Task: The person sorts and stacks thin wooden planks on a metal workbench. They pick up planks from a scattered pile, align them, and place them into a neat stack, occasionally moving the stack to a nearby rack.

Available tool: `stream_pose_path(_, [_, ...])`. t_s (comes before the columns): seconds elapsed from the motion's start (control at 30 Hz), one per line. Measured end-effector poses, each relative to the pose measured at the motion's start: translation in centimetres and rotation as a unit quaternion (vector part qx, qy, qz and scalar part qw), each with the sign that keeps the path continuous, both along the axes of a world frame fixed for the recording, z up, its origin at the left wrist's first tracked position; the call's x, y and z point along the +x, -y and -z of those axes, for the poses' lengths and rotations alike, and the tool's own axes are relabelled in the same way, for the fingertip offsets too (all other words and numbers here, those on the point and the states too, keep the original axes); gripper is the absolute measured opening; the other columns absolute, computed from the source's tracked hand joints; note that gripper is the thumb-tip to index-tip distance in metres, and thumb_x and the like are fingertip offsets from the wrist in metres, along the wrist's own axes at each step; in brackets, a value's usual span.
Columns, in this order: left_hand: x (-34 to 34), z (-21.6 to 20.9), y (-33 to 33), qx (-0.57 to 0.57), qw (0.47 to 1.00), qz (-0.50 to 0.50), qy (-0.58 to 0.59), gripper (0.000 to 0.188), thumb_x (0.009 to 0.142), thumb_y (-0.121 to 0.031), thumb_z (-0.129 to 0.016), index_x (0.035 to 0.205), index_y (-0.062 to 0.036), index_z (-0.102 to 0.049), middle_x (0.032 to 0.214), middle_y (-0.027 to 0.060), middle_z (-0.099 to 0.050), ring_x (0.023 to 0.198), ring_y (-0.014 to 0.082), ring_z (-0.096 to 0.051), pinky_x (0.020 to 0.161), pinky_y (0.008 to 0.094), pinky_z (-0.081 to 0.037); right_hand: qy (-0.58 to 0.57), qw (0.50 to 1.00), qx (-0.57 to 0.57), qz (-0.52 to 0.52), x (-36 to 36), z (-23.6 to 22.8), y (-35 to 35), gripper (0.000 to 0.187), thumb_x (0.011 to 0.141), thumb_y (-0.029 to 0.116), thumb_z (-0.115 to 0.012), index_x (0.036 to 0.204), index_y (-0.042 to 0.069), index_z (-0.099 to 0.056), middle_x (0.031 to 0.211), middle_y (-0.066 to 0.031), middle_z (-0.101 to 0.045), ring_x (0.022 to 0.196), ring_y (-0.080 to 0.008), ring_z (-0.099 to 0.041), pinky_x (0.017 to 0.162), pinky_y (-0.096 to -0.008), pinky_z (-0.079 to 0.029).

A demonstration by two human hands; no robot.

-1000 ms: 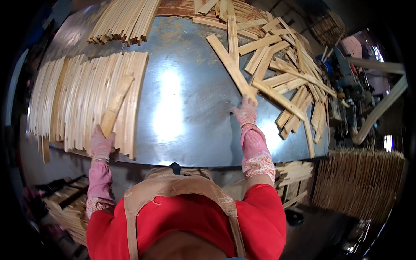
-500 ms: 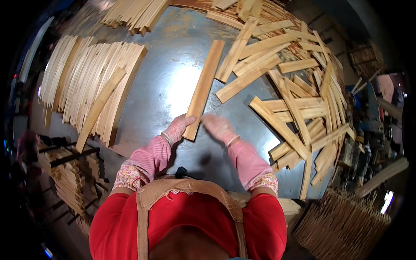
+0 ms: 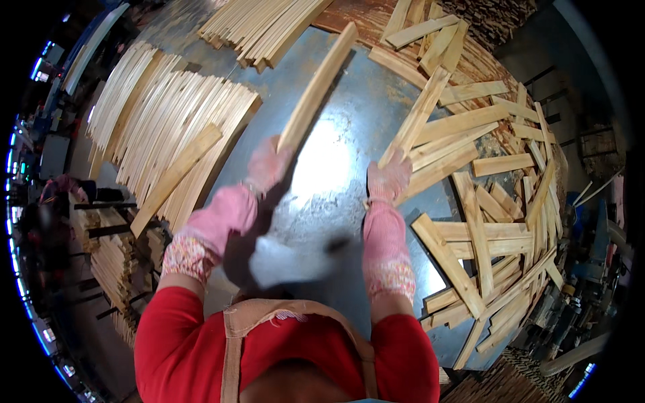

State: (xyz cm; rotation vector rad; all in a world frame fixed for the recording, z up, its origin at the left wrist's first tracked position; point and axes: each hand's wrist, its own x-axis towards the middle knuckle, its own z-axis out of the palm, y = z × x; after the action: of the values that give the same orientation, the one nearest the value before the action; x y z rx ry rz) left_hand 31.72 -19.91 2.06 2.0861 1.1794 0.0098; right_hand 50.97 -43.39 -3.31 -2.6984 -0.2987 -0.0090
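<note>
My left hand, in a pale pink glove, is closed round the near end of a wooden slat. That slat points away from me, tilted up off the metal tabletop, and casts a shadow on it. To the right, my gloved right hand grips the near end of another slat at the edge of the loose pile. Pink sleeve covers reach up both forearms. To my left stands a tight row of slats on edge, with one slat lying slantwise across it.
Loose slats lie crisscrossed along the right side of the table. A second row of slats stands at the far left. Below the table's left edge is a stack of wood on dark bars. Machinery stands at the far right.
My left hand has lifted its slat and carried it left and away from me. My right hand has moved right and taken hold of a slat in the loose pile. The view has shifted too.
</note>
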Motion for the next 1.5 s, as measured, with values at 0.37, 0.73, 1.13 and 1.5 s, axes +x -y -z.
stream_pose_path(0.37, [22.7,4.9,-27.4,0.448,0.881,0.047,-0.143,0.049,0.096,-0.032,-0.072,0.141,-0.012,-0.064,0.125,0.0149,-0.068,0.123,0.0347,-0.065,0.102,0.0469,-0.051,-0.235,0.913,0.324,0.077,-2.7,2.4,10.2,0.089,0.084,0.024,-0.08,0.16,0.004,-0.041,0.132,-0.0248,-0.065,0.115,-0.041,-0.068,0.099,-0.0509,-0.057])
stream_pose_path(0.73, [10.1,4.1,6.9,-0.527,0.804,0.275,0.018,0.056,0.097,-0.034,-0.071,0.133,0.008,-0.066,0.126,0.018,-0.07,0.115,0.0256,-0.066,0.104,0.0367,-0.05,-0.457,0.778,0.429,-0.031,-11.4,2.0,8.8,0.035,0.099,0.022,-0.07,0.127,0.0,-0.071,0.103,-0.008,-0.076,0.095,-0.0201,-0.073,0.087,-0.0337,-0.058])
stream_pose_path(1.13, [-29.6,2.7,0.2,0.339,0.909,0.185,-0.155,0.068,0.089,-0.017,-0.079,0.152,-0.0069,-0.054,0.158,0.0208,-0.049,0.149,0.0422,-0.042,0.124,0.0567,-0.031,-0.076,0.979,-0.079,0.174,-9.6,1.9,7.9,0.096,0.086,0.047,-0.081,0.165,0.011,-0.041,0.167,-0.0186,-0.042,0.148,-0.0407,-0.046,0.122,-0.0501,-0.04])
stream_pose_path(1.5, [-10.0,3.9,9.2,-0.596,0.791,0.113,0.082,0.062,0.11,-0.039,-0.06,0.154,0.0027,-0.052,0.129,0.0146,-0.068,0.12,0.0236,-0.066,0.111,0.0361,-0.051,-0.507,0.7,0.501,0.038,-23.5,2.2,14.2,0.059,0.1,0.005,-0.067,0.157,0.006,-0.054,0.137,-0.0089,-0.069,0.116,-0.0202,-0.066,0.101,-0.0323,-0.054])
